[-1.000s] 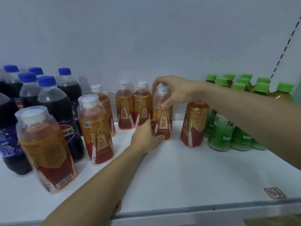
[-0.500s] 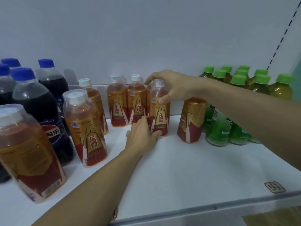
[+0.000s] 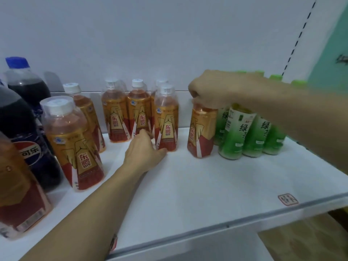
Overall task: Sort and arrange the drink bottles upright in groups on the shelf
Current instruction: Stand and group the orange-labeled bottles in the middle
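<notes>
While the left hand rests relaxed against one upright orange-labelled plastic drink bottle on the white shelf, another beside the green bottles is clasped at its cap by the right hand; full and smooth-sided, it is best taken at the neck

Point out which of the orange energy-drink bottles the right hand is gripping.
The orange bottle standing apart at the right, right beside the green tea bottles. The right hand covers its cap; the other orange bottles' white caps are all uncovered.
</notes>
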`<state>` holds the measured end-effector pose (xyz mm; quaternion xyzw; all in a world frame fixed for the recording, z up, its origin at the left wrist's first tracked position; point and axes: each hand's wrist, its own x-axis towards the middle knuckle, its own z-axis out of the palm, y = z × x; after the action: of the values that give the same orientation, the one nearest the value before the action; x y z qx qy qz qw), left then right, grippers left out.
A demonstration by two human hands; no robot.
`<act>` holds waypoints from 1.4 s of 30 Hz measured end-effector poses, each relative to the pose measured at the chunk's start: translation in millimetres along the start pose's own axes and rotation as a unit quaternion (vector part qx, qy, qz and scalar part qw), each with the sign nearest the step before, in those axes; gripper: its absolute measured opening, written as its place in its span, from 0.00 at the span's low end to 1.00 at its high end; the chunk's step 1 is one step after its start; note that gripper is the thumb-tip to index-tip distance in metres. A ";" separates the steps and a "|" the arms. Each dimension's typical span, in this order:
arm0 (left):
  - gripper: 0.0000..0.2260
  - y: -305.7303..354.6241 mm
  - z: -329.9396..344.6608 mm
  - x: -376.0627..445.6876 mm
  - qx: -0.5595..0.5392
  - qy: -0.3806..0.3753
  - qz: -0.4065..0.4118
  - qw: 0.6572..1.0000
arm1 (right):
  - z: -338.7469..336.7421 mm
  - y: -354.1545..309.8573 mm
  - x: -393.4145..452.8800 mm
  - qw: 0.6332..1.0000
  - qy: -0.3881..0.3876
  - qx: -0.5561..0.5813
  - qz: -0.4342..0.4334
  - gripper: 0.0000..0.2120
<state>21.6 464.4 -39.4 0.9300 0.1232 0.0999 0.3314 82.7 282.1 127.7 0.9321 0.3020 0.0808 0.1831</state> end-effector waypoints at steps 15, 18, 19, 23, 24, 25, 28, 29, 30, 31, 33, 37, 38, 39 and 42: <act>0.30 -16.3 -44.4 -53.9 -0.224 -0.053 0.031 0.973 | -43.7 -60.1 24.4 0.940 0.124 0.250 -0.198 0.06; 0.27 -27.3 -39.6 -46.8 -0.253 0.037 0.000 0.967 | -43.1 -73.1 43.2 0.933 0.150 0.254 -0.206 0.04; 0.27 -29.6 -37.0 -41.8 -0.244 0.066 -0.005 0.967 | -43.3 -76.2 48.2 0.934 0.152 0.251 -0.206 0.04; 0.23 -34.9 -23.4 -23.6 -0.204 0.096 -0.018 0.974 | -41.3 -85.6 64.8 0.942 0.142 0.219 -0.212 0.07; 0.23 -35.2 -19.6 -20.2 -0.197 0.100 -0.023 0.975 | -40.0 -86.6 67.7 0.944 0.138 0.214 -0.211 0.07; 0.22 -34.2 -17.2 -17.9 -0.193 0.108 -0.025 0.975 | -38.7 -87.1 69.8 0.945 0.136 0.212 -0.207 0.07; 0.23 -31.5 -14.8 -15.2 -0.166 0.133 -0.031 0.977 | -33.9 -85.8 74.6 0.947 0.137 0.218 -0.193 0.06; 0.23 -32.1 -14.2 -14.9 -0.151 0.136 -0.030 0.979 | -32.3 -85.7 75.1 0.947 0.138 0.217 -0.191 0.06; 0.22 -33.3 -13.9 -14.7 -0.136 0.134 -0.027 0.981 | -30.8 -86.1 75.2 0.948 0.138 0.213 -0.191 0.06; 0.21 -34.8 -12.6 -14.1 -0.121 0.129 -0.022 0.984 | -29.1 -86.7 74.9 0.949 0.137 0.208 -0.193 0.06; 0.19 -36.1 -10.7 -14.0 -0.086 0.117 -0.015 0.989 | -25.4 -87.4 73.3 0.952 0.132 0.198 -0.195 0.06; 0.18 -34.7 -8.7 -14.1 -0.048 0.108 -0.006 0.993 | -11.4 -85.8 67.9 0.950 0.173 0.205 -0.158 0.06; 0.18 -34.1 -9.2 -14.9 -0.042 0.105 -0.001 0.994 | -4.1 -86.0 65.0 0.944 0.217 0.206 -0.137 0.08; 0.18 -33.9 -9.2 -14.9 -0.034 0.103 0.003 0.994 | 5.8 -86.6 61.2 0.929 0.284 0.208 -0.113 0.11; 0.19 -33.9 -9.5 -15.9 -0.015 0.099 0.005 0.995 | 35.7 -89.0 40.9 0.822 0.500 0.268 -0.038 0.15</act>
<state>-1.6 490.8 -55.6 0.9110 0.1495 0.1946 0.3315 77.4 362.7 61.7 0.7635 0.3973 0.4449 -0.2475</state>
